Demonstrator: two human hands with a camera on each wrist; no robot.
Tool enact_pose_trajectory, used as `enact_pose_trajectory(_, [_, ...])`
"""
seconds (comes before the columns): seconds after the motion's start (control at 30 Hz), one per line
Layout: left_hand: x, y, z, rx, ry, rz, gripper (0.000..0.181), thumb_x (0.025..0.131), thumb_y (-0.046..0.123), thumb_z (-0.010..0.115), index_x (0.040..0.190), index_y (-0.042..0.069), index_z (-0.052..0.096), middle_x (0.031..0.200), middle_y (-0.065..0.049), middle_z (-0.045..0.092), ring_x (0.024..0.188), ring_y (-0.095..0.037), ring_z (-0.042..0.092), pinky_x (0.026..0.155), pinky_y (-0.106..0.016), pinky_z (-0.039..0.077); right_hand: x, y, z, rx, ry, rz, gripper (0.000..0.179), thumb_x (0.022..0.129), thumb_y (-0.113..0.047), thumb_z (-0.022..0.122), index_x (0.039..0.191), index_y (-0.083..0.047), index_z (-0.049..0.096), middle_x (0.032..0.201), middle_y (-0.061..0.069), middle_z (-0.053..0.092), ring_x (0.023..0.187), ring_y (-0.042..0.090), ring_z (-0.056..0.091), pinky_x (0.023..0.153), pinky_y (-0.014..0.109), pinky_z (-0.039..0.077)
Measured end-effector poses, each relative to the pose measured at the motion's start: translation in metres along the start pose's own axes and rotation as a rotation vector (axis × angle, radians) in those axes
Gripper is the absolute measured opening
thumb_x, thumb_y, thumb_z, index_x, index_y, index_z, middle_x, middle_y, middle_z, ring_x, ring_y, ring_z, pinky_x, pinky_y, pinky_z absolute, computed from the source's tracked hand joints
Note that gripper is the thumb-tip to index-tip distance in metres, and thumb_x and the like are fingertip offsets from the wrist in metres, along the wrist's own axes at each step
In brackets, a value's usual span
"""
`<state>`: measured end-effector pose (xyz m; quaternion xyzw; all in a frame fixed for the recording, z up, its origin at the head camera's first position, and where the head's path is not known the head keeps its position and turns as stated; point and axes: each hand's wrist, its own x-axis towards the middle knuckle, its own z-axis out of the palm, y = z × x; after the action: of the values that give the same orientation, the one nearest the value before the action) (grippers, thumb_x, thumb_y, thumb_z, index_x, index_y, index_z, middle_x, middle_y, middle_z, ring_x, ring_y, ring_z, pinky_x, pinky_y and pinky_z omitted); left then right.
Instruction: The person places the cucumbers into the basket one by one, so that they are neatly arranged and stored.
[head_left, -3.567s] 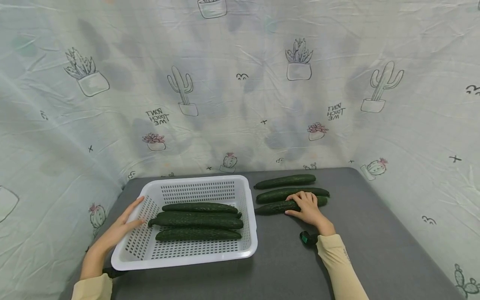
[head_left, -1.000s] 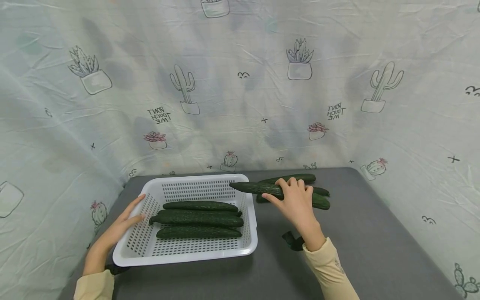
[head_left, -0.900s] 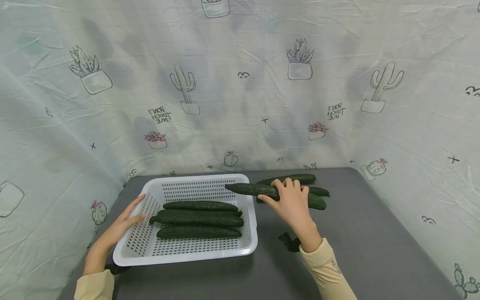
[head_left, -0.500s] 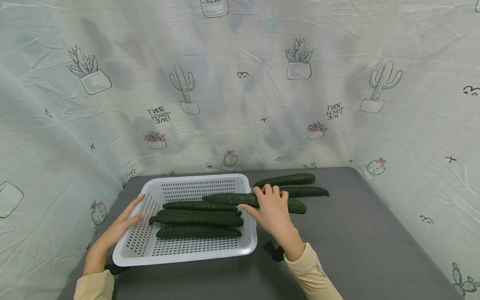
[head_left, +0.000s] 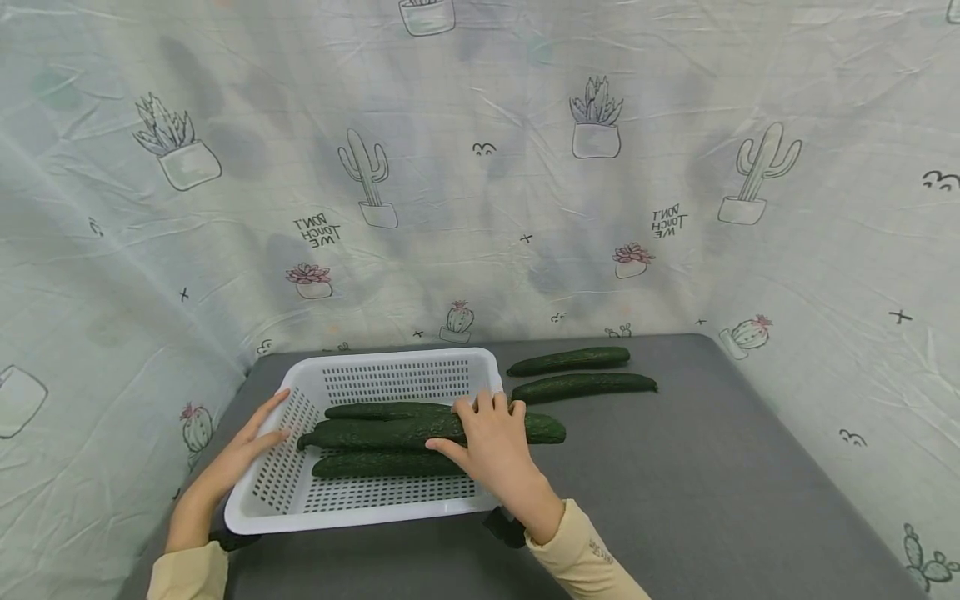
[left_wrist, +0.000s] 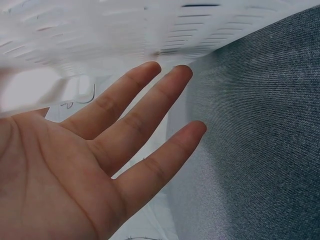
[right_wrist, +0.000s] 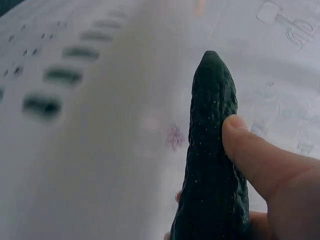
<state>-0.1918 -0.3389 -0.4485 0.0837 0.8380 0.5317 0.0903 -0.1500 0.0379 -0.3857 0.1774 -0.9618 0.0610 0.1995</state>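
Left hand (head_left: 238,457) is resting against the left wall of the white basket (head_left: 378,521), fingers (left_wrist: 150,105) lying straight and relaxed, gripping nothing. Basket is sitting on the grey worktop (head_left: 720,483). Inside the basket, cucumbers are lying lengthwise; the far one (head_left: 375,410) and the near one (head_left: 375,467) are showing clearly. Right hand (head_left: 491,446) is curling its fingers (right_wrist: 255,155) round the held cucumber (head_left: 390,432), which is lying over the basket's middle, its right end projecting past the right rim. Just right of the basket, two loose cucumbers (head_left: 581,386) are lying on the worktop, parallel, close together. Cactus-print cloth (head_left: 480,167) is hanging behind the basket.
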Motion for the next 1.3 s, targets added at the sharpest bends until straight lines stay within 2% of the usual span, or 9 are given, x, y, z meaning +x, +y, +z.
enact_pose_trajectory(0.2, [0.001, -0.002, 0.0, -0.004, 0.008, -0.014, 0.069, 0.098, 0.025, 0.043, 0.15, 0.028, -0.004, 0.147, -0.033, 0.001, 0.105, -0.05, 0.051, 0.064, -0.048, 0.053, -0.002, -0.021, 0.006, 0.02, -0.059, -0.031, 0.05, 0.08, -0.067, 0.049, 0.104, -0.024, 0.057, 0.088, 0.004, 0.047, 0.076, 0.021, 0.035, 0.068, 0.037, 0.027])
enact_pose_trajectory(0.5, [0.001, 0.001, -0.002, 0.014, 0.011, 0.011, 0.069, 0.099, 0.024, 0.042, 0.15, 0.026, -0.003, 0.146, -0.034, 0.003, 0.109, -0.056, 0.045, 0.065, -0.049, 0.052, 0.002, -0.049, 0.01, -0.015, -0.171, -0.051, 0.055, 0.083, -0.071, 0.037, 0.115, -0.03, 0.053, 0.104, 0.005, 0.049, 0.095, 0.025, 0.041, 0.081, 0.045, 0.033])
enact_pose_trajectory(0.77, [0.0, 0.0, -0.002, 0.032, 0.013, 0.007, 0.068, 0.099, 0.025, 0.042, 0.15, 0.026, -0.003, 0.146, -0.034, 0.005, 0.109, -0.053, 0.046, 0.066, -0.048, 0.052, 0.003, -0.067, 0.022, -0.04, -0.131, -0.074, 0.053, 0.082, -0.072, 0.036, 0.112, -0.031, 0.054, 0.097, 0.003, 0.048, 0.085, 0.02, 0.038, 0.074, 0.038, 0.029])
enact_pose_trajectory(1.0, [0.0, 0.001, -0.002, 0.068, 0.021, 0.019, 0.068, 0.099, 0.025, 0.042, 0.15, 0.024, -0.003, 0.146, -0.033, 0.005, 0.112, -0.056, 0.042, 0.068, -0.047, 0.051, 0.002, -0.077, 0.033, -0.087, -0.142, -0.065, 0.051, 0.083, -0.072, 0.035, 0.11, -0.031, 0.052, 0.1, 0.004, 0.049, 0.087, 0.021, 0.041, 0.076, 0.038, 0.03])
enact_pose_trajectory(1.13, [0.0, 0.001, -0.003, 0.077, 0.023, 0.024, 0.068, 0.099, 0.026, 0.042, 0.15, 0.025, -0.002, 0.146, -0.033, 0.005, 0.113, -0.056, 0.041, 0.068, -0.046, 0.051, 0.002, -0.081, 0.039, -0.044, -0.164, -0.067, 0.05, 0.085, -0.069, 0.034, 0.111, -0.031, 0.051, 0.098, 0.004, 0.048, 0.085, 0.021, 0.039, 0.075, 0.037, 0.031])
enact_pose_trajectory(1.3, [0.001, -0.001, -0.003, 0.067, 0.02, 0.032, 0.067, 0.099, 0.025, 0.041, 0.15, 0.025, -0.002, 0.147, -0.033, 0.004, 0.113, -0.056, 0.041, 0.068, -0.046, 0.051, 0.004, -0.081, 0.042, 0.014, -0.236, -0.074, 0.046, 0.087, -0.066, 0.037, 0.111, -0.029, 0.051, 0.096, 0.004, 0.047, 0.082, 0.02, 0.035, 0.073, 0.036, 0.028])
